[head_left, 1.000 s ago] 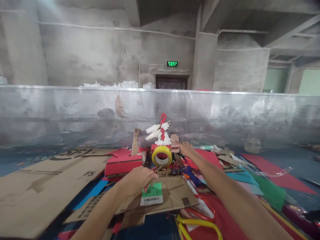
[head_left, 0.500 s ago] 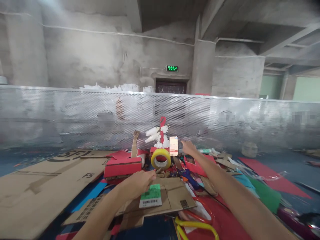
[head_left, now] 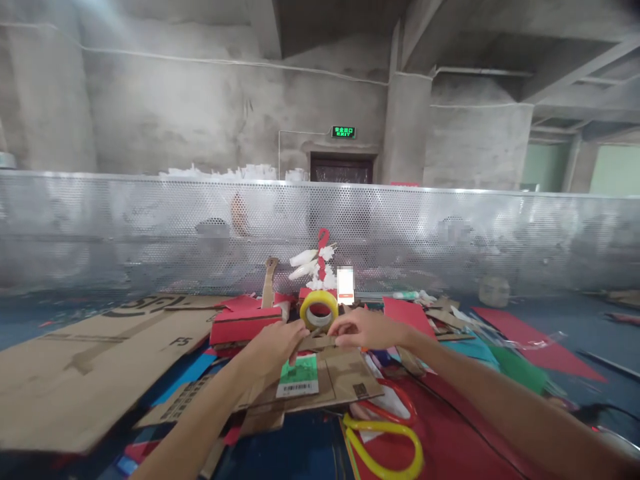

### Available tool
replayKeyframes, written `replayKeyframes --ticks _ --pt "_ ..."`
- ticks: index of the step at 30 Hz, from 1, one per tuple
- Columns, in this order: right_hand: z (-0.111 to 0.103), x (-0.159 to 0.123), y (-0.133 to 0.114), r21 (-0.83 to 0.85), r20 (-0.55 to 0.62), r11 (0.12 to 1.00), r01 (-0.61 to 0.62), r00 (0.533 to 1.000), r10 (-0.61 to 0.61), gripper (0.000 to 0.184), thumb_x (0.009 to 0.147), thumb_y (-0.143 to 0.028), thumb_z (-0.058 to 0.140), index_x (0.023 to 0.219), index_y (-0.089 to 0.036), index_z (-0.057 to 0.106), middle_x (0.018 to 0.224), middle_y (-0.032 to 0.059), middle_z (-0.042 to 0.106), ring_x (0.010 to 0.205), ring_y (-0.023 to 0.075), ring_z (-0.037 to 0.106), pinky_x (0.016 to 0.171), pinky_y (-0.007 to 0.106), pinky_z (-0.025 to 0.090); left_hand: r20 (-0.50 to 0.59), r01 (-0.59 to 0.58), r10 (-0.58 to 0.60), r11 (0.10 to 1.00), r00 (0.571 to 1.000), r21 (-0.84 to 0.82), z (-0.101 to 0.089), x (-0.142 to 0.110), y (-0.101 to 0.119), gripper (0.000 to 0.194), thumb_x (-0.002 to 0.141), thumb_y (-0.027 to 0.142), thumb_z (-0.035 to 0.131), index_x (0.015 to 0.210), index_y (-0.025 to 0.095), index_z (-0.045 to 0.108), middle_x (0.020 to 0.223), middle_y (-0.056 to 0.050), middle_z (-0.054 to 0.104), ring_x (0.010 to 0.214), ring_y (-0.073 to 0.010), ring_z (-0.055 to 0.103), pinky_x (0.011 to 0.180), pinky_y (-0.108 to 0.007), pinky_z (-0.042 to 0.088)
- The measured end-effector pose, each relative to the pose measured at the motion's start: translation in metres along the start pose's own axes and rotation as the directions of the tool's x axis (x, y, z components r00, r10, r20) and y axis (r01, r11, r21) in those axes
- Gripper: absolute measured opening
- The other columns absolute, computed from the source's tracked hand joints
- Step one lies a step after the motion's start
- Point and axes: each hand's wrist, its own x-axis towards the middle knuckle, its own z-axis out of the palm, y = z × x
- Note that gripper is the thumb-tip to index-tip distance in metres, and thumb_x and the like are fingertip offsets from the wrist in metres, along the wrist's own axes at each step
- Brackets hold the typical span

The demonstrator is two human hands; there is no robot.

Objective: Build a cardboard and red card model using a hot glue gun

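My left hand [head_left: 277,343] is held low over a flat cardboard piece [head_left: 345,380] with a green-and-white label [head_left: 299,375]. Its fingers curl together, and whatever they pinch is hidden. My right hand [head_left: 370,328] hovers just across from it, fingers loosely bent and apart, with nothing visible in them. Between and behind the hands stands a yellow tape roll [head_left: 319,299] on its edge. A lit phone [head_left: 345,287] is propped upright behind my right hand. A red hooked stand with white flower shapes [head_left: 323,267] rises behind the tape.
Yellow-handled scissors [head_left: 385,427] and a red-handled pair [head_left: 407,403] lie in front on the right. A red box [head_left: 245,327] sits left of the tape. Large cardboard [head_left: 115,360] covers the left side. Red sheets [head_left: 540,340] lie right. A perforated metal panel [head_left: 150,247] closes off the back.
My right hand has moved from beside the phone down and left, close to my left hand. The phone's screen has changed. My left hand has shifted slightly up.
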Motion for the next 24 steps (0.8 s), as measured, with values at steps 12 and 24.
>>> replayKeyframes --ticks 12,24 --pt "-0.024 -0.020 -0.005 -0.145 0.100 0.989 -0.016 0.995 0.030 0.016 0.090 -0.019 0.055 0.099 -0.020 0.068 0.092 0.0037 0.076 0.079 0.0170 0.068 0.066 0.025 0.047 -0.231 0.397 -0.446 0.888 0.864 -0.230 -0.034 -0.022 -0.050 0.063 0.101 0.053 0.025 0.058 0.021 0.059 0.056 -0.006 0.065 0.065 -0.0227 0.065 0.070 -0.032 0.040" --pt "-0.005 -0.024 -0.005 -0.271 0.107 0.960 0.068 0.993 -0.041 0.012 0.095 -0.023 0.055 0.102 -0.021 0.065 0.092 0.0023 0.069 0.080 0.0156 0.061 0.072 0.025 0.043 -0.043 0.441 -0.460 0.871 0.887 -0.219 -0.053 0.051 -0.145 0.041 0.077 0.056 0.055 0.080 0.018 0.070 0.083 -0.008 0.074 0.085 -0.0271 0.068 0.072 -0.032 0.045"
